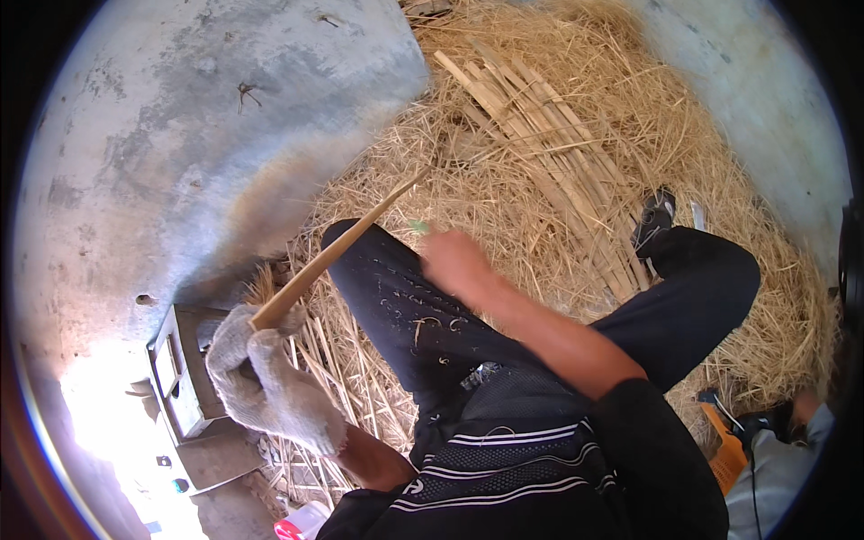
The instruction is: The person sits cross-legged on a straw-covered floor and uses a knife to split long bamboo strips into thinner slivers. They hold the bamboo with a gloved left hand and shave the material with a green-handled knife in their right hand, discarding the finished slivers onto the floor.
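My left hand, in a pale knitted work glove, grips the near end of a long bamboo strip. The strip slants up and away to the right above my left thigh, thinning toward its far tip. My right hand is bare, curled closed and smeared by motion, just right of the strip. A small green bit shows at its fingers; I cannot make out what it belongs to. Thin curled shavings lie on my dark trousers.
Several split strips lie in a bundle on straw ahead. Concrete walls rise left and right. A box-like frame stands by my left hand. Lower right are another person's grey-clothed limb and an orange object.
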A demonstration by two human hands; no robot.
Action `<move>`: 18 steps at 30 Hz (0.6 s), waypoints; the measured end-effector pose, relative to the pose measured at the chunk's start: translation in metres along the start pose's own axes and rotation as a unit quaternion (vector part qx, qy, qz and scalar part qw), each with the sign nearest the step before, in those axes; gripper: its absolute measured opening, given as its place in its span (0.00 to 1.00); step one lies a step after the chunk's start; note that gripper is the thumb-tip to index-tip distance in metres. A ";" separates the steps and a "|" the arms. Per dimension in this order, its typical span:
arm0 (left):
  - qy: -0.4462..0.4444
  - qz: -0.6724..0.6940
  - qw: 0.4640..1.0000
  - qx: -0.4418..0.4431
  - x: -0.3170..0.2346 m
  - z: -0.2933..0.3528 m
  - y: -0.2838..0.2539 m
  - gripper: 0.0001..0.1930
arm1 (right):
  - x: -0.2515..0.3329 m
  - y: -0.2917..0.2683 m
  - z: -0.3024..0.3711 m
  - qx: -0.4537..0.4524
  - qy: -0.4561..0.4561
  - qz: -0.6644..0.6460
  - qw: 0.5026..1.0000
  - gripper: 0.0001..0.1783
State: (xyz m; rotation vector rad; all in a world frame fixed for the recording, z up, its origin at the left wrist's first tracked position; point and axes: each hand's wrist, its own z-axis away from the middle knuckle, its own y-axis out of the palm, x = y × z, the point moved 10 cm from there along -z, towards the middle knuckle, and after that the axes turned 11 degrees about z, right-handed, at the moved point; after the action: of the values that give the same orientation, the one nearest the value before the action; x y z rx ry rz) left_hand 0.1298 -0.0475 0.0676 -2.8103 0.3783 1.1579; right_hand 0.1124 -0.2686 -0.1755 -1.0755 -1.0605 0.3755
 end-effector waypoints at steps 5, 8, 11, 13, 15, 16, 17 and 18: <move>-0.038 -0.016 0.998 -0.048 0.006 0.001 -0.015 0.06 | -0.232 0.076 0.016 0.070 0.215 0.069 0.972 0.19; -0.037 -0.019 0.998 -0.053 0.009 0.000 -0.020 0.06 | -0.176 0.019 -0.016 -0.080 0.177 -0.022 0.981 0.18; -0.031 -0.036 0.996 -0.070 0.009 -0.002 -0.022 0.07 | -0.056 -0.051 -0.023 -0.103 0.079 -0.224 0.966 0.19; -0.029 -0.021 0.998 -0.059 0.010 -0.003 -0.021 0.07 | 0.007 -0.092 0.001 -0.220 -0.148 -0.272 0.925 0.17; -0.034 -0.033 0.995 -0.083 0.010 -0.001 -0.021 0.07 | 0.044 -0.092 0.020 -0.204 -0.207 -0.218 0.931 0.17; -0.036 -0.036 0.994 -0.095 0.010 -0.001 -0.021 0.07 | 0.056 -0.092 0.025 -0.199 -0.236 -0.189 0.932 0.18; -0.034 -0.022 0.996 -0.082 0.010 0.000 -0.018 0.06 | 0.047 -0.078 0.016 -0.162 -0.180 -0.148 0.959 0.17; -0.033 -0.009 0.997 -0.070 0.010 0.000 -0.016 0.06 | 0.034 -0.058 0.007 -0.123 -0.124 -0.106 0.979 0.17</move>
State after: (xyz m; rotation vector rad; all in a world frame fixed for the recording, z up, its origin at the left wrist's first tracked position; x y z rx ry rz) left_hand 0.1404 -0.0342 0.0600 -2.8780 0.2760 1.3182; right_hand 0.1104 -0.2685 -0.1080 -1.1392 -1.4609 0.2126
